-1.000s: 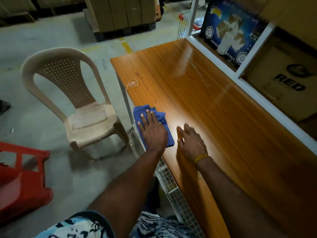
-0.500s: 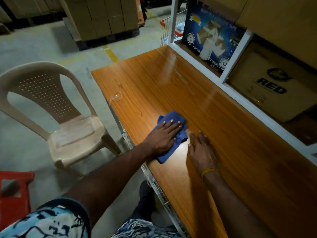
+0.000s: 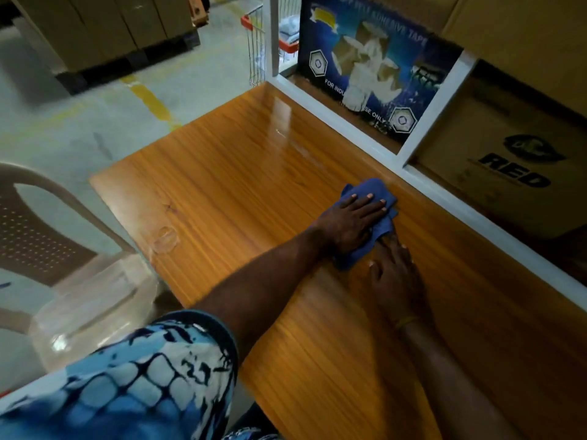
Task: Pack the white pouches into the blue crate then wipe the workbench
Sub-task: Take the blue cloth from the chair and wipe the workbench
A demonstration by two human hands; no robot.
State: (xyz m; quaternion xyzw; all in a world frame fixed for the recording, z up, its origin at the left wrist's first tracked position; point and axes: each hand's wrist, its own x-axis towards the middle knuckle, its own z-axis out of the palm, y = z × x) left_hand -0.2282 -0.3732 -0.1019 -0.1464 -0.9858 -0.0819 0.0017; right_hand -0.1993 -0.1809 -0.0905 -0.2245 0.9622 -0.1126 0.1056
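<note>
1. A person leans over a glossy orange wood-grain tabletop (image 3: 241, 185), seen from a camera worn on the head.
2. The left hand (image 3: 351, 225) lies flat on a blue cloth (image 3: 370, 188), fingers straight and slightly spread, pressing it down onto the tabletop.
3. The blue cloth sits toward the far side of the tabletop, near the white shelf frame (image 3: 422, 185) that runs along its back edge. Part of the cloth shows beyond the fingertips and part below the palm.
4. The right hand (image 3: 394, 281) rests palm down on the bare tabletop, just beside the cloth, fingers straight and loosely together. Its fingertips reach the cloth's near edge. A yellow band (image 3: 406, 321) circles the wrist.
5. A blue, white and black patterned sleeve (image 3: 143, 385) covers the left upper arm.
6. Behind the shelf frame stand a dark blue box (image 3: 365, 68) printed with adhesive tape pictures and a brown carton (image 3: 508, 166) printed "RED".
7. To the left of the tabletop, a beige plastic chair (image 3: 63, 265) stands on the grey concrete floor (image 3: 79, 122).
8. No white pouches or blue crate can be made out.
</note>
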